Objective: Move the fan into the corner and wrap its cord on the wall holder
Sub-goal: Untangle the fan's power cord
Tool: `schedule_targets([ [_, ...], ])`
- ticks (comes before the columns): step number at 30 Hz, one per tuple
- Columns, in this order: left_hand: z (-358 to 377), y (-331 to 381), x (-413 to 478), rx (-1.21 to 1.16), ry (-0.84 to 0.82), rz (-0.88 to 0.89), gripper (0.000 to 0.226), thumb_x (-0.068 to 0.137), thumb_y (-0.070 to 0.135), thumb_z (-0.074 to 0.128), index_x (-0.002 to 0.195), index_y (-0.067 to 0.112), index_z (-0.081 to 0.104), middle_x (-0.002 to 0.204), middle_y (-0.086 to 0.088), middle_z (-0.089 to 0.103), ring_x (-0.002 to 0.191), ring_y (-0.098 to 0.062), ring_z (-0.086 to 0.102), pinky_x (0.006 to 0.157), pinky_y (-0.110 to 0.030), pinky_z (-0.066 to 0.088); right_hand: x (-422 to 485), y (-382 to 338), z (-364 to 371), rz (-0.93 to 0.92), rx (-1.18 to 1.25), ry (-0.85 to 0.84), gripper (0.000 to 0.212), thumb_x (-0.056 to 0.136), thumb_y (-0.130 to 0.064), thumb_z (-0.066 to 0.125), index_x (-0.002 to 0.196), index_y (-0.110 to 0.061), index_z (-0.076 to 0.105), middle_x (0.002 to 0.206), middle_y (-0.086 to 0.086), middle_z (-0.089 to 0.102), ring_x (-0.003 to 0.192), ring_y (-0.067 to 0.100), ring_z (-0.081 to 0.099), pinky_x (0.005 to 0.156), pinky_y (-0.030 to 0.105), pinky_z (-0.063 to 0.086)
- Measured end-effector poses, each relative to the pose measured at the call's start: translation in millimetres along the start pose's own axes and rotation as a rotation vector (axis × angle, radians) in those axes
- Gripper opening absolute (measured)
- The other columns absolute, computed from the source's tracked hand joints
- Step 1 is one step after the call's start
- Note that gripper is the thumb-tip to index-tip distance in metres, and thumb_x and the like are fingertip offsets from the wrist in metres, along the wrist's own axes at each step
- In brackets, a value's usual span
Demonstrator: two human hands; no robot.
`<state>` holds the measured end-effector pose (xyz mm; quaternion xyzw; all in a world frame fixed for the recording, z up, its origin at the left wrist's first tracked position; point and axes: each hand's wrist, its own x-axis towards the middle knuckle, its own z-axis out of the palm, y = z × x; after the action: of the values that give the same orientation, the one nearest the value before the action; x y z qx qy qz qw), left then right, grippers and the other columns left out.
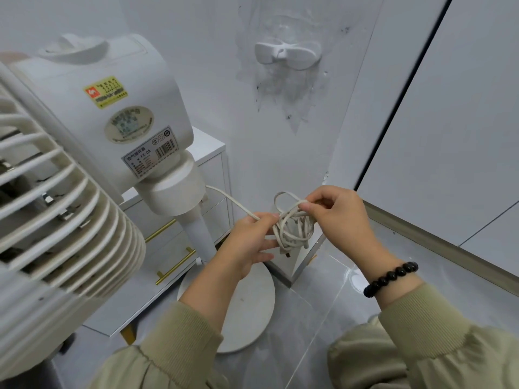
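left hand (247,242) gripping cord (292,226) bundle | right hand (339,217) pinching its loops | fan (92,130) at left, grille cut off | plug half hidden | wall holder (288,56) bare above

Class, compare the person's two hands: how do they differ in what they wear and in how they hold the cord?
The right hand wears a black bead bracelet; the left hand has a bare wrist. The left hand grips the straight run of white cord from the fan; the right pinches the tangled loops from above. Both have olive sleeves.
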<state>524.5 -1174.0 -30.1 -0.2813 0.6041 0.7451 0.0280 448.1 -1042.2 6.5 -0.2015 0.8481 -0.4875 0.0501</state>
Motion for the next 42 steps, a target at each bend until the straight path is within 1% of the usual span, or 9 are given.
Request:
schedule_targets([
  [7,2.0,3.9,-3.5,-0.115,-0.110,-0.078,0.029,0.096,0.028,0.044,0.112,0.010,0.060,0.095,-0.017,0.073,0.082,-0.032,0.072,0.072,-0.036,0.059,4.5,10.5,-1.7,0.200,0.377,-0.021,0.017,0.089,-0.009,0.059,0.075,-0.010,0.069,0.078,0.006,0.073,0.069,0.017,0.063,0.076,0.031,0.052],
  [11,2.7,2.0,-1.3,-0.133,-0.025,-0.010,0.019,0.095,0.020,0.051,0.101,0.006,0.061,0.085,-0.015,0.071,0.069,-0.027,0.071,0.062,-0.031,0.059,3.8,9.0,-7.1,0.096,-0.060,-0.021,0.005,0.087,-0.015,0.062,0.086,-0.014,0.066,0.088,0.004,0.071,0.079,0.018,0.064,0.078,0.030,0.050],
  [16,3.4,0.1,1.0,-0.108,0.082,0.076,0.011,0.091,0.017,0.059,0.092,0.007,0.063,0.078,-0.008,0.069,0.060,-0.019,0.068,0.064,-0.032,0.060,-4.1,3.5,-11.6,-0.366,-0.345,-0.114,0.029,0.085,-0.012,0.063,0.113,-0.021,0.065,0.127,-0.006,0.053,0.121,0.009,0.043,0.102,0.020,0.030],
  [21,5.6,-1.4,-0.5,-0.025,0.151,0.147,0.015,0.090,0.012,0.059,0.077,0.010,0.064,0.068,-0.004,0.067,0.058,-0.014,0.066,0.060,-0.028,0.059,-4.1,7.3,-1.9,-0.401,-0.423,-0.106,0.006,0.082,-0.012,0.067,0.081,-0.009,0.072,0.105,0.002,0.065,0.088,0.013,0.054,0.076,0.017,0.035],
  [24,6.2,-3.4,1.4,0.018,0.188,0.125,0.022,0.093,0.013,0.054,0.074,0.009,0.064,0.076,-0.010,0.066,0.069,-0.021,0.065,0.071,-0.036,0.060,-5.7,2.7,-0.7,-0.276,-0.267,0.025,0.015,0.084,-0.003,0.061,0.071,-0.010,0.064,0.079,0.004,0.068,0.070,0.016,0.059,0.069,0.027,0.047],
  [27,3.9,-1.8,1.1,-0.040,0.171,0.062,0.019,0.095,0.009,0.049,0.083,0.006,0.063,0.077,-0.012,0.070,0.065,-0.022,0.068,0.073,-0.037,0.059,0.3,-2.0,-5.6,-0.009,0.223,0.158,0.027,0.092,-0.001,0.049,0.069,-0.011,0.055,0.070,0.004,0.066,0.065,0.013,0.070,0.067,0.027,0.054],
  [34,3.7,6.7,-5.7,-0.014,0.085,0.053,0.020,0.092,0.010,0.047,0.076,0.011,0.059,0.072,-0.008,0.065,0.066,-0.022,0.063,0.072,-0.039,0.054,10.3,9.4,-8.4,0.359,0.547,0.037,0.015,0.096,-0.007,0.046,0.086,-0.003,0.056,0.076,0.016,0.064,0.049,0.014,0.067,0.052,0.025,0.058],
  [39,1.4,12.1,-10.7,-0.058,0.070,0.023,0.022,0.090,0.009,0.045,0.074,0.006,0.059,0.050,-0.003,0.063,0.041,-0.013,0.060,0.058,-0.031,0.055,10.8,17.2,-16.9,0.113,0.071,-0.069,0.027,0.095,-0.004,0.043,0.115,-0.014,0.058,0.105,0.006,0.065,0.087,0.014,0.064,0.080,0.029,0.054],
  [42,0.5,12.9,-10.8,-0.140,0.042,-0.021,0.024,0.091,0.011,0.045,0.075,0.003,0.059,0.052,-0.008,0.064,0.043,-0.016,0.061,0.052,-0.030,0.057,4.7,13.3,-28.6,-0.125,-0.104,-0.382,0.058,0.089,0.009,0.045,0.119,-0.039,0.055,0.135,-0.014,0.045,0.122,-0.001,0.043,0.099,0.014,0.035],
])
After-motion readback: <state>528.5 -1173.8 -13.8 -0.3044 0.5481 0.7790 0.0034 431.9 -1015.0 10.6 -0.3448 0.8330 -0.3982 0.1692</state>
